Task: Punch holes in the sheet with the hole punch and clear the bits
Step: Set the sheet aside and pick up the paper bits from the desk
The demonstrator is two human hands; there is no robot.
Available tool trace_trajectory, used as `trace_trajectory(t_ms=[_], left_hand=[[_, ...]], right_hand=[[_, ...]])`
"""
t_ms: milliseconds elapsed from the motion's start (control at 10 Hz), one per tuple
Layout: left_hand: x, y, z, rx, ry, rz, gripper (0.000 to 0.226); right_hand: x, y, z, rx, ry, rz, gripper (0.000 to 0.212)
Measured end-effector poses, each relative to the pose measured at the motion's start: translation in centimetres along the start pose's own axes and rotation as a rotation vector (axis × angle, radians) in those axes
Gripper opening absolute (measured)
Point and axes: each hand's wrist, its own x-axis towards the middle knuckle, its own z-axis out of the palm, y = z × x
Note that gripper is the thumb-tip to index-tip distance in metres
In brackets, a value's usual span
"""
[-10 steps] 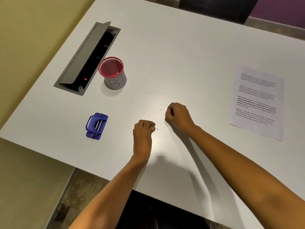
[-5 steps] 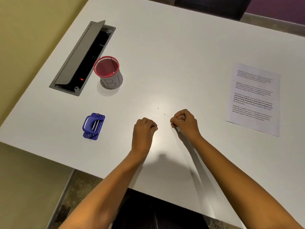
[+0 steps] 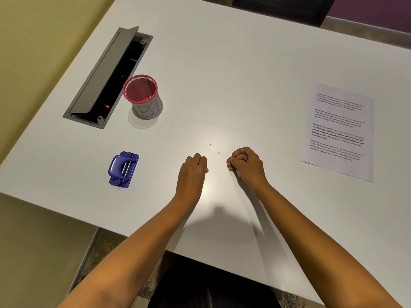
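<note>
A printed sheet [image 3: 339, 132] lies flat at the right of the white table [image 3: 233, 74], with two small holes along its left edge. The blue hole punch [image 3: 123, 169] rests near the front left edge. Two tiny paper bits [image 3: 219, 153] lie on the table between and just beyond my hands. My left hand [image 3: 193, 170] is curled, fingertips down on the table. My right hand [image 3: 245, 162] is closed in a loose fist, fingertips pinched together near the surface; whether it holds a bit is hidden.
A red mesh cup [image 3: 142, 96] with a paper label marked "BIN" stands at the left, next to an open grey cable box [image 3: 106, 78] set into the table. A dark chair back [image 3: 282, 7] is at the far edge.
My right hand drew back toward me and to the right, uncovering two paper bits on the table. My left hand stayed nearly in place.
</note>
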Motion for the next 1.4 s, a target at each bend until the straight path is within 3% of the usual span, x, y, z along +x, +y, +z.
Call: trace_trajectory(t_ms=[100,200,400,600,700,800,900,1000,1200,1400], left_hand=[[-0.2,0.4,-0.2,-0.118,0.006,-0.086,0.024],[-0.1,1.0,-1.2,-0.619,0.015,-0.524,0.023],[-0.5,0.5,-2.6,-1.04,0.095,-0.896,0.009],[-1.3,0.1,-2.5,-1.321,-0.046,-1.023,0.011],[-1.2,0.4,-2.8,-1.406,-0.131,-1.057,0.017],[-0.7,1.1,-3.5,-1.594,-0.334,-1.074,0.024],[-0.4,1.7,-3.9,-1.786,-0.401,-1.094,0.029],[-0.1,2.0,-4.4,-1.931,-0.304,-1.193,0.026],[0.5,2.4,-4.8,-1.908,-0.269,-1.328,0.021],[0.6,3.0,-4.3,-1.867,-0.243,-1.258,0.025]], right_hand=[[-0.2,-0.1,0.0,0.006,-0.005,0.01,0.015],[-0.3,-0.3,-0.2,0.039,-0.038,0.024,0.012],[-0.3,-0.8,-0.3,0.032,-0.06,0.054,0.014],[-1.9,-1.3,0.4,0.015,-0.048,0.135,0.018],[-3.7,-1.6,1.3,-0.043,-0.027,0.003,0.016],[-6.4,-2.1,2.8,-0.274,-0.022,-0.293,0.018],[-7.5,-2.1,3.6,-0.435,-0.053,-0.402,0.02],[-8.4,-1.7,4.3,-0.385,-0.13,-0.373,0.027],[-9.1,-0.9,4.7,-0.379,-0.168,-0.446,0.039],[-8.2,-1.4,4.9,-0.636,-0.044,-0.544,0.031]])
